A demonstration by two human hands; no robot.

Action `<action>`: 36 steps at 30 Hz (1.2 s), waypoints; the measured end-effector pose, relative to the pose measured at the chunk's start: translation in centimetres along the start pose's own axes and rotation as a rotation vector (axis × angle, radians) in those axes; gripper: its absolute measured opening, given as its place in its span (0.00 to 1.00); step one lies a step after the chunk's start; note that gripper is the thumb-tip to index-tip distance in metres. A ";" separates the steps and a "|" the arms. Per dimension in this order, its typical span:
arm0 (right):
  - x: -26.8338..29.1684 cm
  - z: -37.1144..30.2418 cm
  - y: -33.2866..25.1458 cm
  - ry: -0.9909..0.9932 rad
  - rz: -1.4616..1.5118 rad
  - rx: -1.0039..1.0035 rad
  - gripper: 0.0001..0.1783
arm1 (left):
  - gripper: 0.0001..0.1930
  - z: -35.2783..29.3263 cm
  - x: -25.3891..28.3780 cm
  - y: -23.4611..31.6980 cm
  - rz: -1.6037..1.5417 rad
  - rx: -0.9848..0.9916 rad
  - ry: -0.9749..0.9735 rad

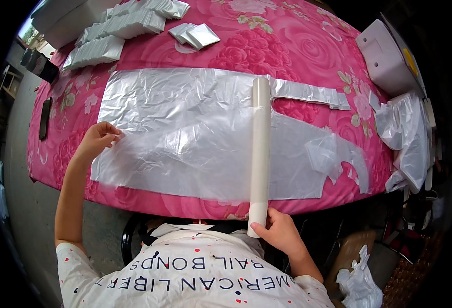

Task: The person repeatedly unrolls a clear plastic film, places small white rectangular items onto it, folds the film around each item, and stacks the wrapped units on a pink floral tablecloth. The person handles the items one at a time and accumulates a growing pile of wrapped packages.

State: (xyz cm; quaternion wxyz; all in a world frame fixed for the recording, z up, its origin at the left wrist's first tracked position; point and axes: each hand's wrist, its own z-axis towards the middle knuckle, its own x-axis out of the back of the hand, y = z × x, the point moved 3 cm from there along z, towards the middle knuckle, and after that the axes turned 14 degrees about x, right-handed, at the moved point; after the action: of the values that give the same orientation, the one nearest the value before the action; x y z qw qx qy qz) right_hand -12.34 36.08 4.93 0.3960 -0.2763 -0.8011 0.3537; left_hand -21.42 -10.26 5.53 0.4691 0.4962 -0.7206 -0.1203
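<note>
Thin, translucent plastic bags [159, 97] lie flat on the table, with handle-like strips and a cut-out at their right end. My left hand [101, 137] pinches the left edge of the top layer, which is lifted and rippled. A long pale tube [260, 154] lies upright in the picture across the bags, running from their far edge to past the table's near edge. Closed around its near end is my right hand [276, 229]. Whether the tube is hollow cannot be seen.
A pink floral cloth covers the table [308, 46]. Stacks of folded silvery packets [128, 25] and a few loose ones [195, 35] lie at the far left. A dark phone-like object [45, 118] rests at the left edge. A white box [382, 56] and crumpled plastic bags [405, 133] sit right.
</note>
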 end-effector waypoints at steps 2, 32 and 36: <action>0.0 0.0 0.1 0.011 0.003 -0.011 0.26 | 0.09 -1.8 -1.6 4.0 0.402 -0.364 0.399; 9.2 18.0 -2.4 0.027 0.542 0.096 0.22 | 0.29 -5.2 -27.3 12.1 0.627 -0.949 0.159; 9.6 22.6 -1.7 0.174 1.124 0.232 0.17 | 0.29 -5.2 -27.3 12.1 0.618 -0.942 0.171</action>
State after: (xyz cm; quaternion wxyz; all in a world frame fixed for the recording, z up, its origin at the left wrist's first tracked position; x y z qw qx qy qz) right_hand -36.48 34.15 0.68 0.2395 -0.6421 -0.4517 0.5713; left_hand -22.68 19.70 0.81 0.7097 0.0075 -0.6605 -0.2452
